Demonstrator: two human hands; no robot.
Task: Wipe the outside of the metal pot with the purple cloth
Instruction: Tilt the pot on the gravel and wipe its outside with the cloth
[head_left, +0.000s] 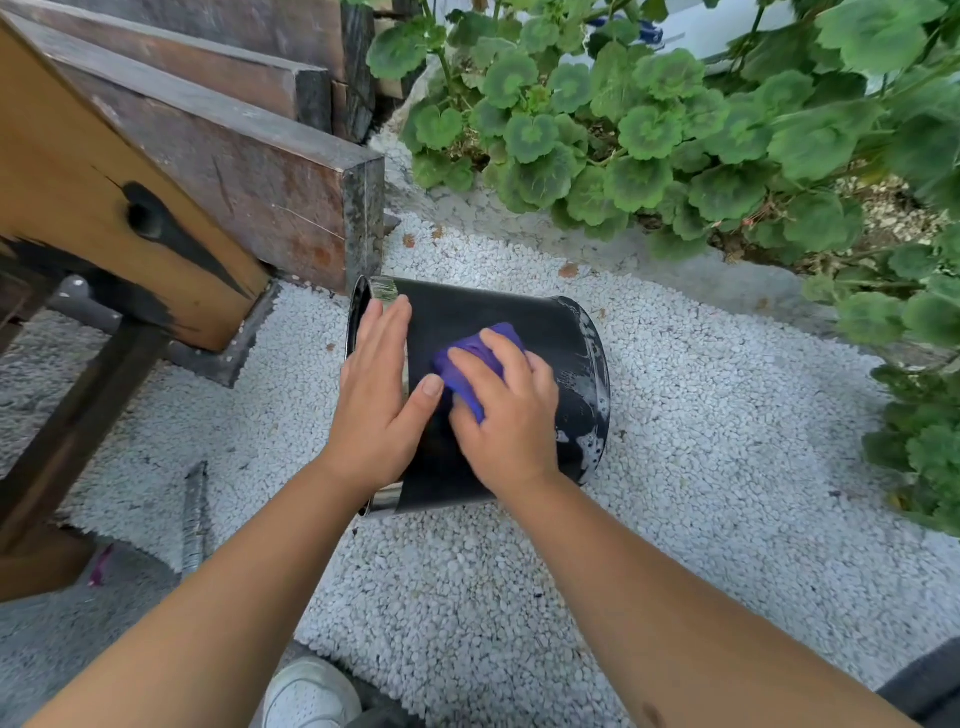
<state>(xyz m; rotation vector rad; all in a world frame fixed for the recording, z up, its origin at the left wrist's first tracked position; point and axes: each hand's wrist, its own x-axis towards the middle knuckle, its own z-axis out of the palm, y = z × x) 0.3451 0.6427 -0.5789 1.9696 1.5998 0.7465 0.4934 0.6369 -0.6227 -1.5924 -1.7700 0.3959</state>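
The left hand (376, 400) lies flat on the metal pot (550, 332), which is on its side on white gravel (727, 467). The right hand (506, 415) squeezes the purple cloth (470, 353) against it. Push hard, and the round pot may roll.

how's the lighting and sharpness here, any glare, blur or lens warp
Head view: soft, even daylight with no hard shadows; the hands and the purple cloth are sharp; a bright glint shows on the bare metal band near the rim of the metal pot; the leaves at top right smear toward the corner; the wide lens bows the wooden beams at left.
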